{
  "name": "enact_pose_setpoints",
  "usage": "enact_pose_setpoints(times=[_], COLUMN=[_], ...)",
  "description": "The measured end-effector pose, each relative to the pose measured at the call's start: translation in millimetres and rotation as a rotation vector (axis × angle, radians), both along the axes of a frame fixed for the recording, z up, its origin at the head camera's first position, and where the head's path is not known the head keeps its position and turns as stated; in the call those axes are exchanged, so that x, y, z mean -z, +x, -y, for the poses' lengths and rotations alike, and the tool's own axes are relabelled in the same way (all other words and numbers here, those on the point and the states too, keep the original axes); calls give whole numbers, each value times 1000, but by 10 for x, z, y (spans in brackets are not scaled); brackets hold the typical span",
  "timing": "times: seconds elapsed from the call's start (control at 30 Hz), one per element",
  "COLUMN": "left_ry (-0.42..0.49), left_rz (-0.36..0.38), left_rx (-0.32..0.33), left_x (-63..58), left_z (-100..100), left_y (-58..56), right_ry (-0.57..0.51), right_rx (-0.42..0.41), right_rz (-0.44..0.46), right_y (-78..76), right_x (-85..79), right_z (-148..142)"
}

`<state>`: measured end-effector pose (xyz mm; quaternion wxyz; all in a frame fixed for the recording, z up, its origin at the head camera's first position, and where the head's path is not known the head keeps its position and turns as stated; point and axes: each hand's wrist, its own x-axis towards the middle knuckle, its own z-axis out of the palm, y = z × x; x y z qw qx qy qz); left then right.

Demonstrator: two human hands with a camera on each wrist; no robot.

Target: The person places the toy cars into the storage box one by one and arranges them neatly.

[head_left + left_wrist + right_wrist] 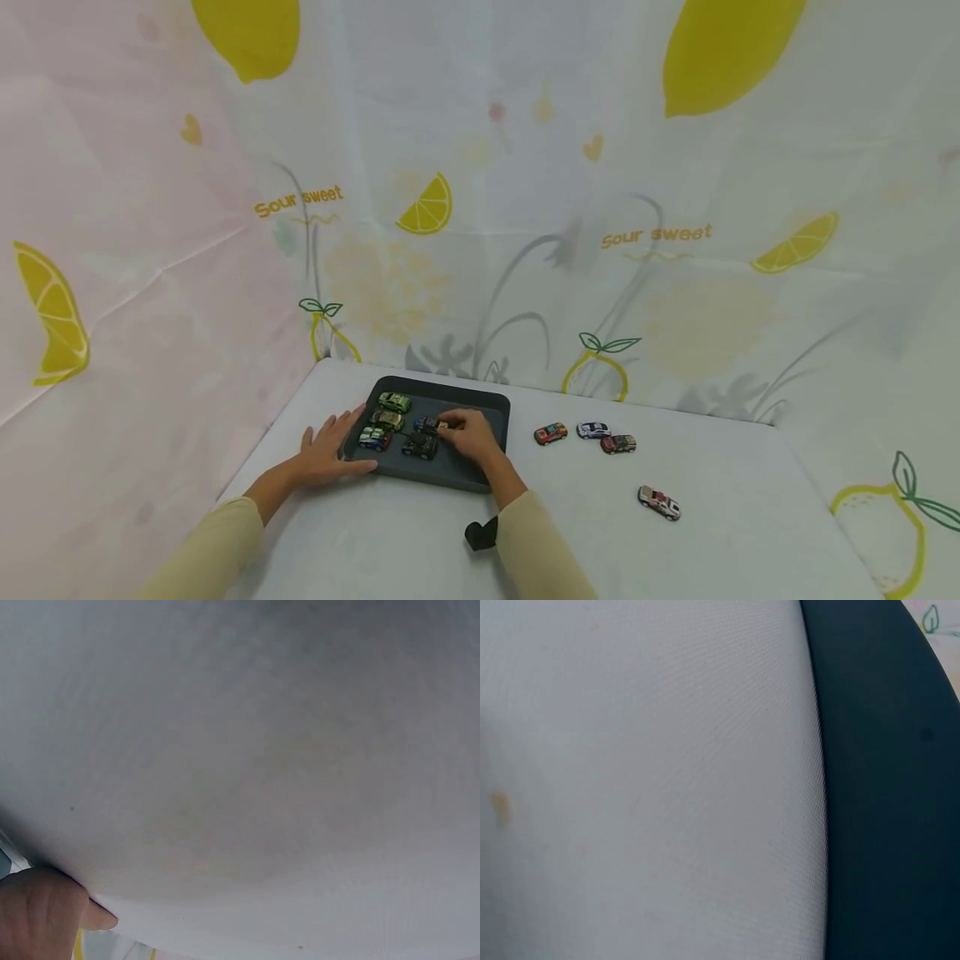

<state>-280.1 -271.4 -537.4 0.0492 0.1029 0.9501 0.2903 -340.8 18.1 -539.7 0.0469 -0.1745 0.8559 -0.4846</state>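
Observation:
A dark grey tray (468,483) stands on the white table, with several toy cars in it. My right hand (474,435) reaches in over its right part and pinches a dark blue toy car (427,424); the fingers hide that car's right end. Just in front of it sits a black toy car (420,446). Along the tray's left side are a green toy car (394,402), a brown-green one (387,419) and a white-blue-green one (375,438). My left hand (327,452) lies with fingers spread at the tray's left edge, thumb by the front left corner.
Right of the tray on the table lie a red toy car (551,433), a white-blue one (593,430), a dark red one (618,444) and, nearer, a white-red one (659,503). A black object (481,534) shows beside the right sleeve. Lemon-printed cloth (517,275) rises behind.

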Motion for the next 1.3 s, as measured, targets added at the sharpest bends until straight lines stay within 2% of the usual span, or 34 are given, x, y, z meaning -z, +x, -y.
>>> enact_pose_setpoints(times=[0.17,0.33,0.43,0.57,0.63,0.7,0.83,0.9,1.03,1.17,1.3], left_ry=[20,25,32,34,26,20,5,-4,-28,-28,-21], left_rz=[-3,-16,-8,24,26,25,13,16,26,21,14], left_rx=[28,35,38,49,49,45,40,29,9,10,7], left_x=[-2,26,52,74,83,81,49,24,-19,-32,16], left_z=[-58,-132,-189,-243,-241,-226,-166,-127,-50,-5,28], left_y=[-24,-104,-124,-98,-86,-88,-104,-106,-95,-69,-23], right_ry=[-3,-75,-90,-55,-19,43,266,371,501,559,606], right_rx=[-2,47,73,59,48,51,95,124,178,242,280], right_rz=[15,67,65,28,-18,-115,-365,-441,-450,-434,-414], right_y=[11,-5,13,96,126,132,96,79,72,86,116], right_x=[-32,-43,-55,-86,-137,-215,-358,-387,-373,-309,-245], right_z=[-82,-174,-228,-274,-290,-324,-493,-617,-888,-1169,-1421])
